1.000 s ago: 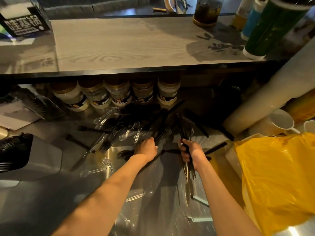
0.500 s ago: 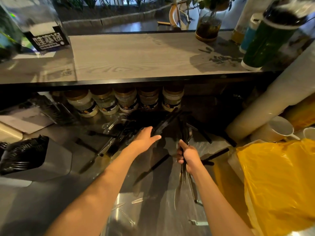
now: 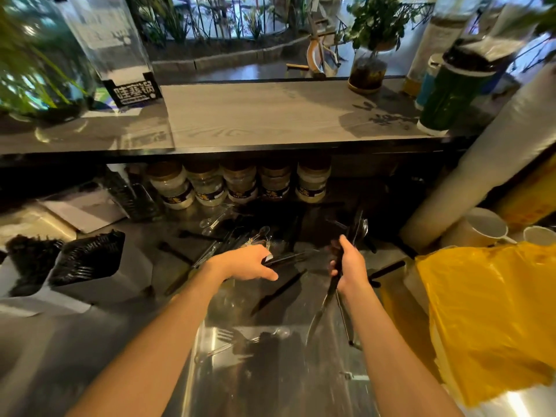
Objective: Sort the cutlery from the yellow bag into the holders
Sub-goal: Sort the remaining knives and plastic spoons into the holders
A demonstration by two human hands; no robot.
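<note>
Loose black and clear plastic cutlery (image 3: 240, 236) lies scattered on the steel counter (image 3: 168, 320) below the shelf. My left hand (image 3: 246, 263) grips a few black pieces (image 3: 288, 257) that stick out to the right. My right hand (image 3: 349, 266) holds an upright bundle of black cutlery (image 3: 356, 227) whose ends also hang down below the fist. The yellow bag (image 3: 487, 314) lies crumpled at the right. At the left stand two grey holders: one (image 3: 90, 260) filled with black forks, and a second (image 3: 30, 260) beside it.
Several jars (image 3: 240, 185) line the back under the wooden shelf (image 3: 258, 115). White cups (image 3: 484, 227) and a tall sleeve of cups (image 3: 487, 164) stand at the right. Clear forks (image 3: 228, 341) lie near the counter's front.
My left hand has closed on black pieces from the pile and drawn back toward me. My right hand keeps its bundle. The camera has tilted up, showing more of the shelf and plants.
</note>
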